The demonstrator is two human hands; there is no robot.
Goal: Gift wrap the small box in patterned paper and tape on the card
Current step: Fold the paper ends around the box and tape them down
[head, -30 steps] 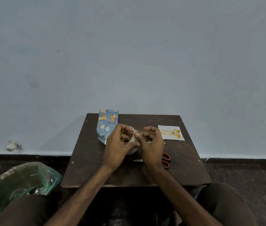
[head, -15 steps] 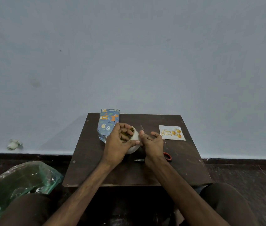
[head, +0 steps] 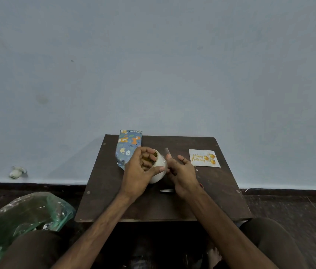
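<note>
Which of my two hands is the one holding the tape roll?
The left hand, its fingers curled through the core of the tape roll; the right hand has only the loose tape strip at its thumb.

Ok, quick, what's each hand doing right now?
Left hand: grips the tape roll.
Right hand: pinches the loose tape strip.

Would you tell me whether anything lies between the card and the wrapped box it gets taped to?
Yes: the left hand, gripping the tape roll, and right hand, at its strip, sit between card and wrapped box.
</note>
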